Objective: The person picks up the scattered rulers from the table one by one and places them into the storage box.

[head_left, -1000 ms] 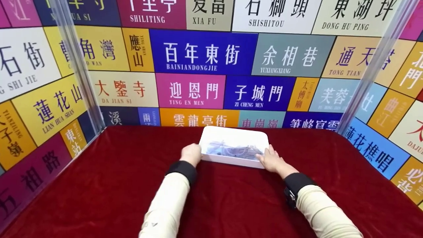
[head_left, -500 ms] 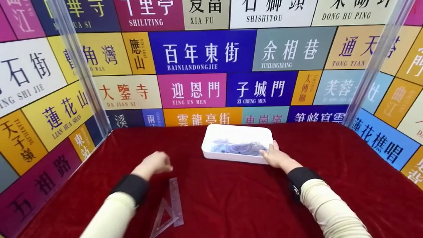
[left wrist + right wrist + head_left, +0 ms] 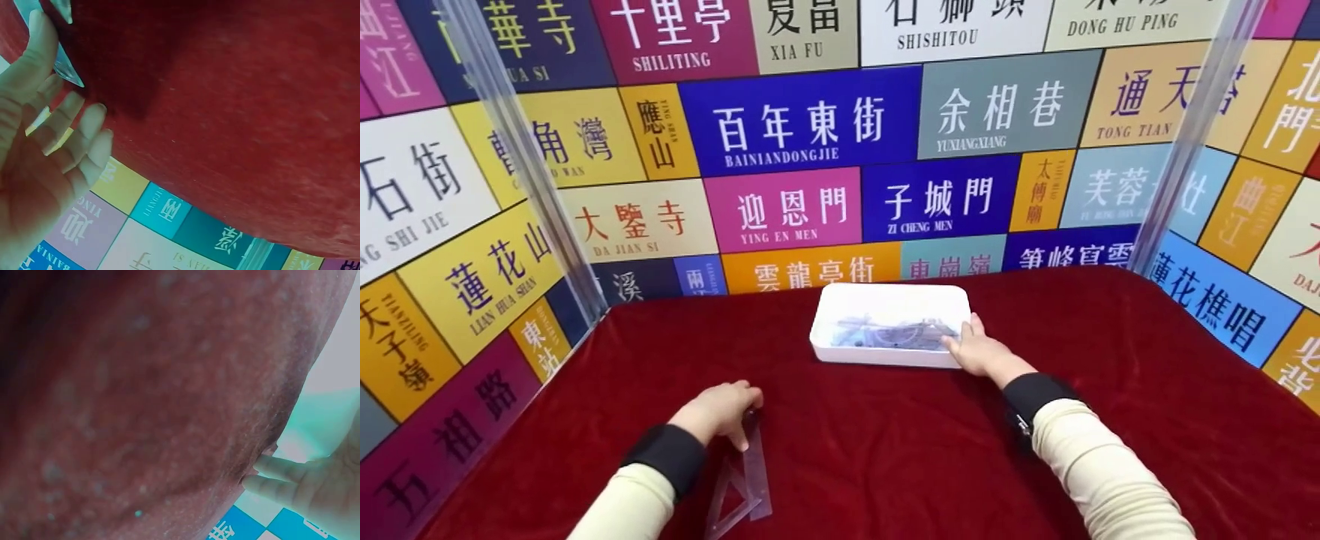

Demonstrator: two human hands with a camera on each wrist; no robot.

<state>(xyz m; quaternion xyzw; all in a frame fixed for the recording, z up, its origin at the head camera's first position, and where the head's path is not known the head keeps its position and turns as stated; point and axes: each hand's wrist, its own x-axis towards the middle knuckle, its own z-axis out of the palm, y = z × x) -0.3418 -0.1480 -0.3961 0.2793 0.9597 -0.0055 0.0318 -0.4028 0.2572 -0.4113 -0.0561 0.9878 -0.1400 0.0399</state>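
Note:
A clear ruler (image 3: pixel 758 472) lies on the red cloth, partly over a clear set square (image 3: pixel 737 516). My left hand (image 3: pixel 725 411) is at the far end of the ruler, thumb over one side and fingers loosely bent at the other. In the left wrist view that ruler end (image 3: pixel 67 68) shows between the thumb and the spread fingers. My right hand (image 3: pixel 984 352) holds the right side of a white plastic box (image 3: pixel 885 355), thumb at the rim and fingers along the outside. Transparent bluish items (image 3: pixel 885 334) lie inside the box; their kind is unclear.
Red cloth (image 3: pixel 870 450) covers the table. Behind it stands a wall of coloured name panels (image 3: pixel 802 124). Clear upright posts (image 3: pixel 529 157) stand at the back corners.
My left hand has left the box's left side and come down and left to the ruler. The right hand has stayed at the box. The ruler and set square have come into view.

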